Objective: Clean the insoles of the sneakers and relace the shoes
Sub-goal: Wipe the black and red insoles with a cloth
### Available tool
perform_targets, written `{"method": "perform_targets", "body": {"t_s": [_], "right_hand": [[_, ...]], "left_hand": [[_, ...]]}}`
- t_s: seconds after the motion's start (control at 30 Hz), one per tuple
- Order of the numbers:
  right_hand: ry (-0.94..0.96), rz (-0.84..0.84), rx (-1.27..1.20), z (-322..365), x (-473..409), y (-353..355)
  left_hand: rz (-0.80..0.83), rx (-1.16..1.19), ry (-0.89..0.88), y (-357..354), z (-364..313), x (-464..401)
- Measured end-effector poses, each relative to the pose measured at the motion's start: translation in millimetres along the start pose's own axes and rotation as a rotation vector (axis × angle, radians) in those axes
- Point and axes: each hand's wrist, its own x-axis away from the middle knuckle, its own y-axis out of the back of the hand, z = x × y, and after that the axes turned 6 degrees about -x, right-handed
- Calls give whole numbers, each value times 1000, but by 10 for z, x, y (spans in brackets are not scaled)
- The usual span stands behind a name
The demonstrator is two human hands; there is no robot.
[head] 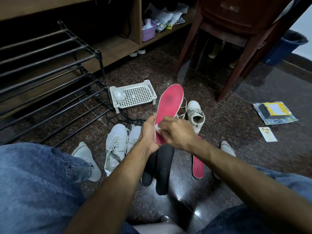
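Red insole (169,105) w/ white frayed edge is held up over the floor, toe end pointing away, dark smudge near its toe. Left hand (148,130) grips its heel end from the left side, fingers curled round the edge. Right hand (177,132) pinches a small white wipe (157,127) and presses it on the insole's lower part.

Below the hands on the dark speckled floor (236,119): 2 black insoles (164,169) side by side, a 2nd red insole (197,166) just right of them. 2 white sneakers (116,144) lie left of the hands; 1 more white sneaker (195,114) sits behind, loose laces by it. White plastic basket (133,95) stands near a black shoe rack (50,73). Brown chair (236,31) at back right. Yellow-and-black packet (275,112) lies far right.
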Motion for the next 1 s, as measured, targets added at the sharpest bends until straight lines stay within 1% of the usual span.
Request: {"method": "perform_targets", "body": {"t_s": [0.07, 0.13, 0.17, 0.27, 0.33, 0.4, 0.43, 0.5, 0.57, 0.6, 0.67, 0.73, 0.77, 0.87, 0.93, 1.0], "right_hand": [[80, 89, 13, 67, 82, -2], [68, 144, 155, 36, 34, 20], [31, 138, 209, -13, -38, 42], [-149, 77, 232, -230, -270, 136], [-281, -1, 240, -424, -359, 196], [-404, -94, 156, -581, -365, 228], [-419, -127, 65, -605, -340, 222], [-319, -150, -102, -543, -263, 187], [-153, -83, -218, -367, -157, 174], [-79, -20, -217, -278, -112, 156], [0, 79, -85, -142, -46, 96], [-3, 77, 50, -137, -42, 71], [-36, 55, 68, -162, -61, 78], [-174, -26, 1, -209, -114, 73], [-198, 14, -58, -143, -89, 9], [-142, 113, -94, -45, 2, -79]], "left_hand": [[-79, -45, -1, 35, 11, -8], [-105, -88, 1, 21, 53, -13], [-99, -96, -9, -9, 76, 4], [-79, -255, -16, -23, 142, 46], [-81, -339, -15, -9, 151, 83], [-67, -365, -5, -12, 152, 99], [-51, -368, -3, -24, 151, 90], [-11, -339, -5, -58, 133, 56], [18, -260, -5, -78, 112, 33], [20, -188, 3, -75, 108, 19], [41, -34, 19, -37, 100, 10], [53, 26, 13, 4, 95, 19], [60, 29, 4, 16, 97, 22], [32, -19, 18, 12, 102, 3], [-23, -55, 35, 3, 91, -39], [-87, -80, 26, 7, 62, -77]]}}
